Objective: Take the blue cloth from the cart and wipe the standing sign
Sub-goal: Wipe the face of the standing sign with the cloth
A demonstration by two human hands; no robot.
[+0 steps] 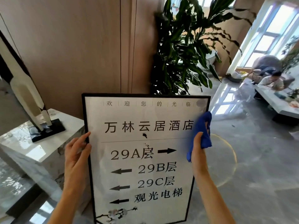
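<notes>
The standing sign [144,113] is a tall white panel in a black frame, printed with black characters and arrows, right in front of me. A dark smudge shows near its middle. My left hand [76,152] grips the sign's left frame edge, thumb on the front. My right hand [198,152] holds a bunched blue cloth [203,126] against the right side of the panel, near the frame. The cloth looks blurred. The cart is out of view.
A marble pedestal [42,152] with a tall sculpture on a black base [47,130] stands to the left. A large leafy plant [182,50] rises behind the sign. At the far right a person sits at a low table [275,104]; glossy floor lies between.
</notes>
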